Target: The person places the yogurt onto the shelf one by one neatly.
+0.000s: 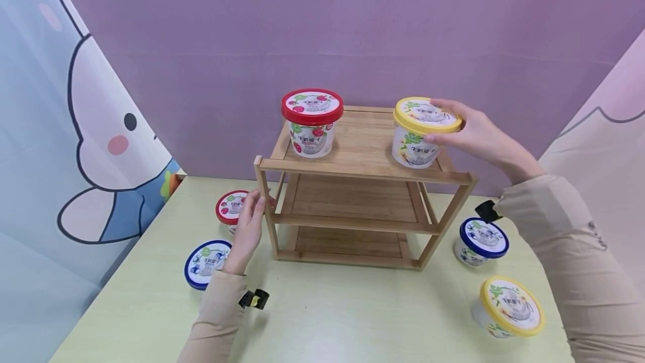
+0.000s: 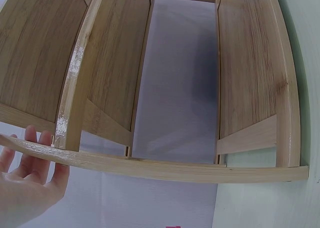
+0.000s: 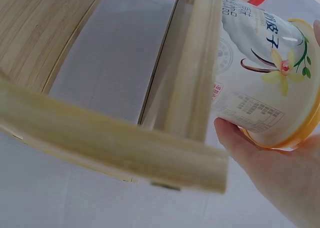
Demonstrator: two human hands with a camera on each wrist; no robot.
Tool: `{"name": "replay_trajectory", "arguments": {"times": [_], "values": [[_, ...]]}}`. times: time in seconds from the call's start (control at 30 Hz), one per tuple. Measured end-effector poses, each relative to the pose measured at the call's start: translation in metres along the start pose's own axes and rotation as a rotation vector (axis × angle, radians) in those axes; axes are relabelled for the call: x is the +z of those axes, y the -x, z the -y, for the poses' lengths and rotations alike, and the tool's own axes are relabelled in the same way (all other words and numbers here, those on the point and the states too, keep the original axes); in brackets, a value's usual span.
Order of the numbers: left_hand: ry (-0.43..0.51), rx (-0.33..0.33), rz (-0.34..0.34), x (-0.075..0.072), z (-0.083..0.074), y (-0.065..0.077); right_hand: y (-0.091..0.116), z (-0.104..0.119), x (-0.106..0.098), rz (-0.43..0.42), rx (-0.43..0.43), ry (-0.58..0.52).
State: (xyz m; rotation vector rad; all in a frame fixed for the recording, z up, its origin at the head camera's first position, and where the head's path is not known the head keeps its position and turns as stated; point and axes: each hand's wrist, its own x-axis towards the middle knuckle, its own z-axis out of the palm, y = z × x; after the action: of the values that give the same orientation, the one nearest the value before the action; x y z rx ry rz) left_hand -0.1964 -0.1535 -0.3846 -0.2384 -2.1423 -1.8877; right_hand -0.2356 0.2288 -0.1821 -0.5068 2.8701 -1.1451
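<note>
A three-tier wooden shelf point(image 1: 353, 200) stands on the table. At its right top end, my right hand point(image 1: 476, 136) grips a yellow-lidded tub point(image 1: 412, 149) by the lid, thumb at the near side. The right wrist view shows this tub's vanilla-flower print point(image 3: 270, 68) close beside the shelf's end post. A red-lidded tub point(image 1: 311, 138) sits upright at the left of the top tier. My left hand point(image 1: 248, 231) holds the shelf's front left post; in the left wrist view its fingers point(image 2: 31, 163) wrap around that wooden bar.
Left of the shelf, another red-lidded tub point(image 1: 230, 206) is partly behind my left hand, with a blue-lidded tub point(image 1: 205, 262) nearer. To the right stand a blue-lidded tub point(image 1: 482, 240) and a tilted-looking yellow-lidded tub point(image 1: 511, 307). A purple cloth point(image 1: 353, 27) hangs behind.
</note>
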Motion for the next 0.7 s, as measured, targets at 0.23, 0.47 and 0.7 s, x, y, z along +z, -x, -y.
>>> {"name": "replay_trajectory", "arguments": {"times": [0.23, 0.47, 0.7], "values": [[0.007, -0.010, 0.003, 0.000, -0.002, 0.000, 0.003, -0.001, 0.001, -0.001, -0.004, -0.010], [0.009, -0.017, 0.001, 0.001, -0.003, 0.001, 0.006, -0.003, 0.002, -0.042, -0.024, -0.023], [0.030, 0.015, -0.002, 0.001, -0.003, 0.000, 0.011, -0.005, 0.001, -0.092, -0.050, -0.051]]}}
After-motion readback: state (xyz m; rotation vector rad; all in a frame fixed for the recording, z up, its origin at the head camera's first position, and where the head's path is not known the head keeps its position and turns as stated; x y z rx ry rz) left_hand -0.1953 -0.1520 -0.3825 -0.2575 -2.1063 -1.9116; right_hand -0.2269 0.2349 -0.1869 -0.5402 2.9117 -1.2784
